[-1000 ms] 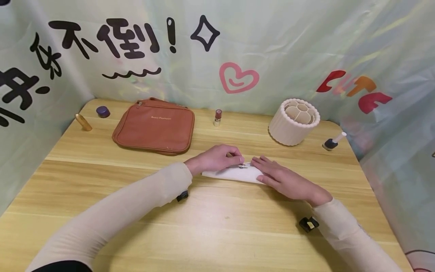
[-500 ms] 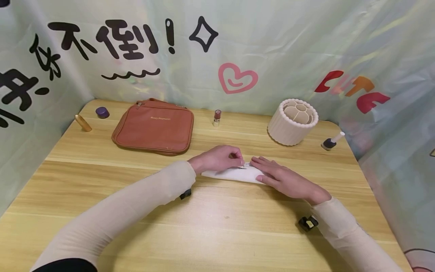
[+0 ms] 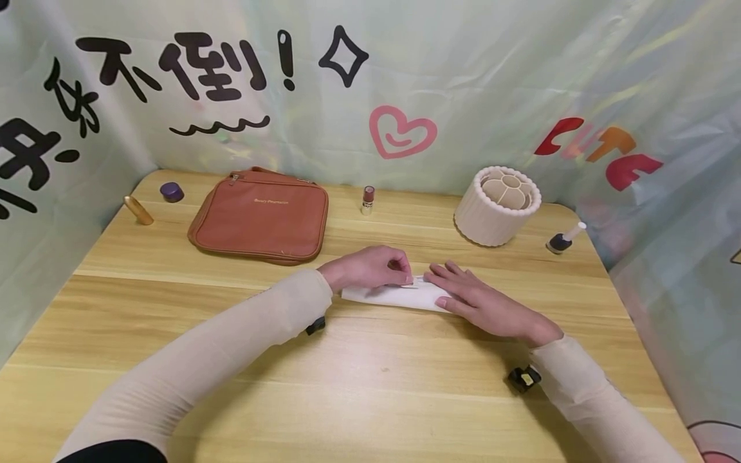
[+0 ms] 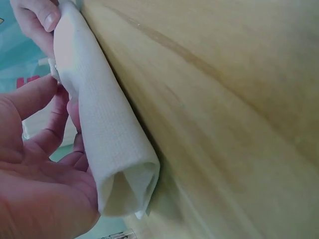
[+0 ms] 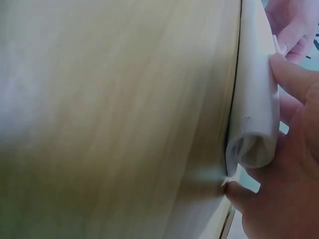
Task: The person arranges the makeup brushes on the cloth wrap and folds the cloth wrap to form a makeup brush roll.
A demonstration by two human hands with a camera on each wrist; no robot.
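Observation:
A white rolled-up piece of soft material (image 3: 393,296) lies across the middle of the table, and its hollow end shows in both wrist views. At the roll's upper edge, my left hand (image 3: 373,269) pinches a small white tab (image 4: 53,68) between thumb and forefinger. The tab's exact kind is hidden by the fingertips. My right hand (image 3: 477,302) rests over the roll's right end with its fingers stretched out; its thumb (image 3: 454,305) lies on the near side of the roll.
Behind the hands are a brown zipped cosmetic bag (image 3: 260,218), a lipstick (image 3: 367,200) and a cream ribbed round holder (image 3: 494,209). A nail polish bottle (image 3: 561,241) stands at right. A gold tube (image 3: 137,210) and purple lid (image 3: 172,191) are at far left.
My left fingertips have shifted slightly at the tab, and dark metallic bits seen beside them earlier no longer show. The right fingers have spread a little; the roll stays in place.

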